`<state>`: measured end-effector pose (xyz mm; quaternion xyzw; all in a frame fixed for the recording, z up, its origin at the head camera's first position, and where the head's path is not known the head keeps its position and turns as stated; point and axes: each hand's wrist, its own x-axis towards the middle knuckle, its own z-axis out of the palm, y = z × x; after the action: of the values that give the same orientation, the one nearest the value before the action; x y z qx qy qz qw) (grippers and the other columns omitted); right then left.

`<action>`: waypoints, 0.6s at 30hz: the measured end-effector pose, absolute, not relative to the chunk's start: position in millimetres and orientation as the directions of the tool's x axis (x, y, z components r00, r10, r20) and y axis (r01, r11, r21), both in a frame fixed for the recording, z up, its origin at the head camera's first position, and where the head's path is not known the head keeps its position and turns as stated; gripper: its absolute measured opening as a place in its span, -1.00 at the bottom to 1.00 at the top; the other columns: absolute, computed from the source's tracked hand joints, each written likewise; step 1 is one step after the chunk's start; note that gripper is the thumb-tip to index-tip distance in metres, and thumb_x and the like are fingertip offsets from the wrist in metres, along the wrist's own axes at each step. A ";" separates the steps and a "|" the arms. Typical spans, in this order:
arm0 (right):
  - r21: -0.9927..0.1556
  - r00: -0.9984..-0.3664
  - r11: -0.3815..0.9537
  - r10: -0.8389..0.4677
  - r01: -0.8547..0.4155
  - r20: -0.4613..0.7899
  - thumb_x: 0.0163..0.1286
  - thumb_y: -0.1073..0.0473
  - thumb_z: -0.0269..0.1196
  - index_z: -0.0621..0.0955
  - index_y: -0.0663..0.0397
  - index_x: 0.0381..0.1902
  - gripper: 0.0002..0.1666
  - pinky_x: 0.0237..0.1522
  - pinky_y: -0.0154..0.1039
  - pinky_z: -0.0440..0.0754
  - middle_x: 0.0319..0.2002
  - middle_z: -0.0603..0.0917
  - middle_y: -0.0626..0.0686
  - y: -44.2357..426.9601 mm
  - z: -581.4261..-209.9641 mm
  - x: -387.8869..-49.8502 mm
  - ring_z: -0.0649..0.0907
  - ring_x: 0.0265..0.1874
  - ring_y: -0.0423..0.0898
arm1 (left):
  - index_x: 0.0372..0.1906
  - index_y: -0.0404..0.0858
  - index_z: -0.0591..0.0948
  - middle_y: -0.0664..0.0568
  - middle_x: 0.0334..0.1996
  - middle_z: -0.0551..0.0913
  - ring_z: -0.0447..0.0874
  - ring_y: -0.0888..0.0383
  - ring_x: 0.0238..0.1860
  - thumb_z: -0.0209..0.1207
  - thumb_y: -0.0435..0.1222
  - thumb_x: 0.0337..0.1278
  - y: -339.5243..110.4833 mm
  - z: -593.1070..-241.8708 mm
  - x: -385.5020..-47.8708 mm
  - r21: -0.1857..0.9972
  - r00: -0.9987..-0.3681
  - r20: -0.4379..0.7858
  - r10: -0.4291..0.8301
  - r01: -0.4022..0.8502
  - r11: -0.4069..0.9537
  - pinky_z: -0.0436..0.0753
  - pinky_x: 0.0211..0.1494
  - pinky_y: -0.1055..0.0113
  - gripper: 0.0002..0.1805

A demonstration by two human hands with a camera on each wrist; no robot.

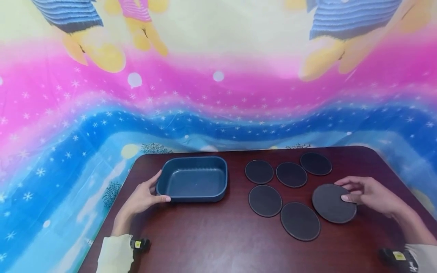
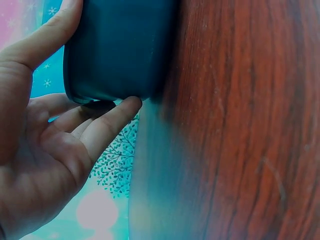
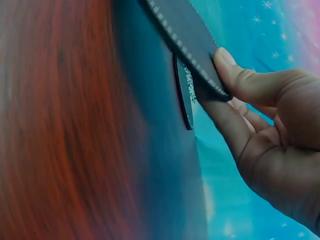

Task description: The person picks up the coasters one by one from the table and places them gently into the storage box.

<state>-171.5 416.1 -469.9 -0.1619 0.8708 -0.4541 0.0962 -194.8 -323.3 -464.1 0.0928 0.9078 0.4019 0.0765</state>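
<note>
A dark blue rectangular tray with rounded corners point(image 1: 194, 199) stands at the table's left. My left hand point(image 1: 141, 196) grips its left end, thumb at the near corner; the left wrist view shows the hand point(image 2: 55, 135) with fingers against the tray's wall point(image 2: 117, 50). My right hand point(image 1: 372, 195) pinches a round dark coaster point(image 1: 332, 204) by its right edge, thumb on top and fingers beneath. In the right wrist view the coaster point(image 3: 187, 37), with pale edge stitching, is tilted and raised off the table, held by the hand point(image 3: 275, 110).
Several round dark coasters lie flat between tray and right hand, among them one at the back point(image 1: 315, 163) and one at the front point(image 1: 300, 221). They rest on a reddish-brown table point(image 1: 205, 242). A patterned cloth point(image 1: 218, 102) hangs behind the table.
</note>
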 end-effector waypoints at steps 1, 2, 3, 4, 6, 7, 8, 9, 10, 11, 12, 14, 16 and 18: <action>-0.841 -0.934 0.516 -0.356 -0.162 -0.038 0.50 0.40 0.33 0.55 0.44 0.31 -0.52 -0.24 -0.24 0.84 -0.09 0.85 -0.17 415.5 -471.0 -171.3 0.85 -0.19 -0.20 | 0.78 -0.20 -0.03 -0.41 0.57 0.39 0.58 -0.31 0.46 0.56 0.02 0.16 -323.1 -464.2 -194.7 0.746 -0.971 -0.065 0.229 0.105 0.657 0.83 0.16 0.03 0.29; -0.858 -0.937 0.496 -0.346 -0.136 -0.052 0.52 0.38 0.32 0.53 0.42 0.35 -0.50 -0.22 -0.22 0.85 -0.08 0.84 -0.18 415.0 -471.6 -171.5 0.85 -0.18 -0.17 | 0.78 -0.20 -0.04 -0.40 0.57 0.39 0.57 -0.31 0.46 0.56 0.01 0.17 -323.0 -464.3 -194.7 0.749 -0.971 -0.067 0.231 0.104 0.654 0.83 0.17 0.04 0.29; -0.870 -0.943 0.482 -0.327 -0.106 -0.067 0.53 0.37 0.31 0.53 0.39 0.38 -0.49 -0.21 -0.21 0.85 -0.07 0.83 -0.21 413.9 -472.1 -171.6 0.86 -0.18 -0.16 | 0.78 -0.20 -0.04 -0.41 0.57 0.39 0.57 -0.31 0.46 0.56 0.01 0.17 -323.1 -464.5 -194.6 0.751 -0.970 -0.068 0.233 0.104 0.652 0.83 0.16 0.04 0.29; -0.876 -0.949 0.475 -0.306 -0.081 -0.078 0.54 0.35 0.31 0.53 0.34 0.40 -0.47 -0.19 -0.22 0.85 -0.07 0.83 -0.24 412.8 -472.5 -172.3 0.86 -0.17 -0.16 | 0.78 -0.20 -0.04 -0.41 0.57 0.39 0.57 -0.31 0.46 0.56 0.01 0.17 -323.1 -464.8 -194.6 0.753 -0.970 -0.068 0.235 0.104 0.650 0.83 0.16 0.06 0.29; -0.895 -0.956 0.443 -0.280 -0.046 -0.089 0.55 0.35 0.30 0.53 0.26 0.45 -0.45 -0.16 -0.22 0.85 -0.05 0.81 -0.27 410.3 -472.2 -174.5 0.86 -0.16 -0.15 | 0.78 -0.19 -0.04 -0.41 0.57 0.38 0.58 -0.30 0.46 0.56 0.01 0.17 -323.2 -464.9 -194.3 0.754 -0.970 -0.068 0.235 0.104 0.648 0.83 0.14 0.09 0.29; -0.903 -0.959 0.428 -0.269 -0.032 -0.094 0.56 0.35 0.29 0.53 0.20 0.47 -0.44 -0.15 -0.23 0.85 -0.04 0.80 -0.29 408.7 -471.5 -176.2 0.86 -0.15 -0.16 | 0.78 -0.19 -0.04 -0.41 0.57 0.38 0.58 -0.30 0.46 0.56 0.00 0.17 -323.4 -464.9 -194.2 0.756 -0.970 -0.069 0.234 0.103 0.646 0.84 0.13 0.12 0.29; -0.910 -0.961 0.414 -0.260 -0.021 -0.096 0.57 0.35 0.29 0.53 0.16 0.49 -0.43 -0.15 -0.24 0.85 -0.04 0.80 -0.31 406.8 -470.6 -177.8 0.86 -0.14 -0.17 | 0.78 -0.19 -0.04 -0.41 0.57 0.38 0.58 -0.30 0.46 0.56 -0.01 0.17 -323.6 -464.9 -194.1 0.757 -0.970 -0.069 0.234 0.102 0.645 0.84 0.11 0.14 0.29; -0.916 -0.965 0.402 -0.244 -0.007 -0.100 0.57 0.35 0.29 0.53 0.13 0.49 -0.42 -0.14 -0.25 0.85 -0.04 0.79 -0.33 404.3 -469.9 -179.4 0.85 -0.14 -0.19 | 0.78 -0.19 -0.04 -0.41 0.57 0.38 0.59 -0.30 0.45 0.56 -0.01 0.17 -323.9 -464.8 -194.1 0.758 -0.970 -0.069 0.234 0.101 0.644 0.84 0.10 0.17 0.29; -0.921 -0.966 0.390 -0.239 0.000 -0.101 0.57 0.34 0.28 0.53 0.11 0.50 -0.42 -0.13 -0.26 0.85 -0.02 0.78 -0.36 402.0 -468.7 -181.2 0.85 -0.12 -0.21 | 0.78 -0.19 -0.05 -0.42 0.57 0.38 0.59 -0.30 0.45 0.56 -0.01 0.17 -324.2 -464.8 -194.1 0.759 -0.970 -0.069 0.235 0.102 0.644 0.84 0.08 0.19 0.29; -0.928 -0.966 0.373 -0.236 0.008 -0.103 0.58 0.34 0.28 0.52 0.10 0.52 -0.41 -0.12 -0.27 0.84 -0.01 0.77 -0.38 399.4 -467.3 -182.9 0.84 -0.11 -0.23 | 0.78 -0.19 -0.05 -0.42 0.57 0.38 0.60 -0.30 0.44 0.56 -0.02 0.18 -324.5 -464.7 -194.2 0.761 -0.970 -0.069 0.235 0.101 0.641 0.83 0.06 0.21 0.29; -0.930 -0.968 0.368 -0.228 0.017 -0.108 0.58 0.33 0.29 0.52 0.09 0.52 -0.40 -0.11 -0.30 0.84 0.00 0.76 -0.41 396.5 -466.1 -184.4 0.83 -0.09 -0.27 | 0.78 -0.18 -0.05 -0.42 0.57 0.38 0.61 -0.31 0.43 0.56 -0.02 0.18 -324.7 -464.7 -194.3 0.763 -0.970 -0.069 0.234 0.100 0.639 0.83 0.05 0.23 0.29; -0.939 -0.970 0.343 -0.215 0.038 -0.117 0.59 0.31 0.29 0.50 0.07 0.53 -0.40 -0.09 -0.34 0.82 0.02 0.74 -0.46 390.4 -463.2 -186.5 0.82 -0.06 -0.31 | 0.78 -0.17 -0.05 -0.43 0.56 0.40 0.63 -0.31 0.41 0.56 -0.02 0.18 -324.8 -464.9 -194.5 0.764 -0.970 -0.069 0.233 0.099 0.637 0.83 0.04 0.24 0.29; -0.945 -0.970 0.322 -0.206 0.058 -0.130 0.59 0.29 0.29 0.50 0.06 0.54 -0.39 -0.07 -0.36 0.82 0.03 0.73 -0.49 384.5 -460.3 -187.6 0.82 -0.05 -0.33 | 0.78 -0.16 -0.06 -0.43 0.55 0.42 0.65 -0.30 0.39 0.56 -0.02 0.18 -324.4 -465.5 -194.9 0.766 -0.970 -0.072 0.234 0.096 0.635 0.84 0.04 0.22 0.29; -0.950 -0.970 0.301 -0.195 0.078 -0.142 0.60 0.27 0.29 0.50 0.02 0.53 -0.40 -0.06 -0.36 0.82 0.02 0.73 -0.49 379.5 -457.9 -187.4 0.82 -0.05 -0.33 | 0.78 -0.15 -0.05 -0.42 0.55 0.41 0.64 -0.30 0.40 0.56 -0.01 0.18 -323.3 -466.2 -195.1 0.766 -0.970 -0.074 0.233 0.094 0.635 0.84 0.06 0.19 0.29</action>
<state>-187.4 379.5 -457.9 -0.0366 0.7982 -0.5900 0.1160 -195.1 -323.3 -466.2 0.0909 0.9004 0.4172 0.0833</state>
